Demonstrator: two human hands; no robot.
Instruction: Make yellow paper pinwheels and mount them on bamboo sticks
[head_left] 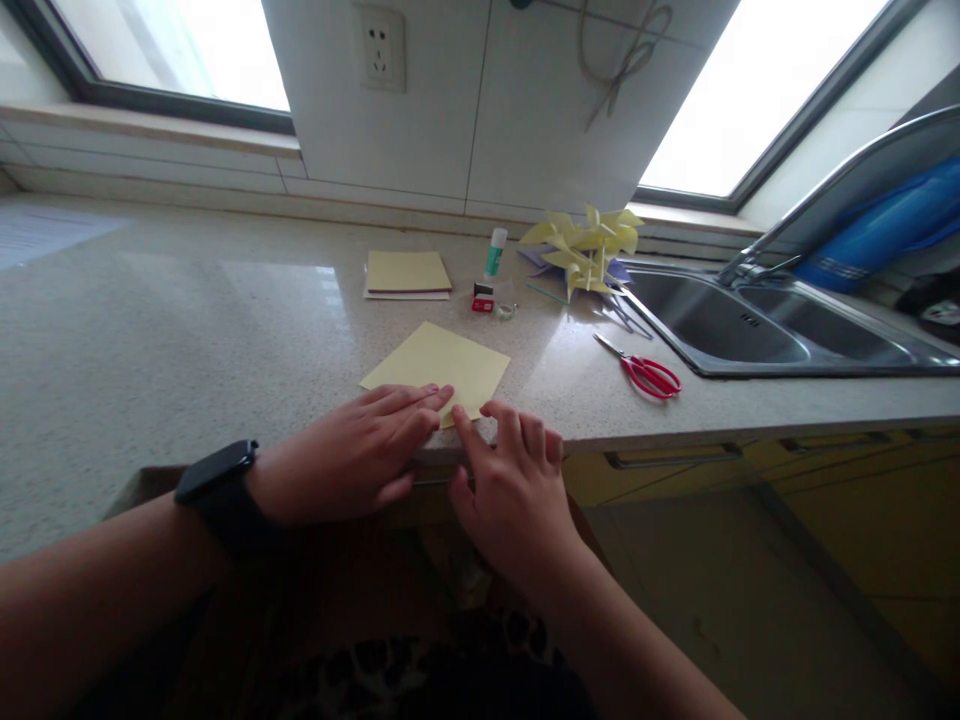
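A pale yellow sheet of paper (442, 360) lies flat near the counter's front edge, one corner pointing toward me. Across its near left side rests my left hand (367, 440), fingers stretched out flat on the paper. My right hand (517, 470) touches the near corner with its extended index fingertip; its other fingers are bent and hold nothing. Both hands cover part of the sheet's near edges. Farther back sits a stack of coloured paper (409, 272), yellow on top. Scissors with red handles (651, 377) lie to the right, blades pointing away to the left.
A glue stick (495, 253) stands behind a small red box (482, 298) and a clear small item (505, 311). Yellow and purple paper pinwheels (589, 248) lie beside the steel sink (694, 372). A faucet (750, 262) rises behind the sink. White papers (52, 232) are at far left.
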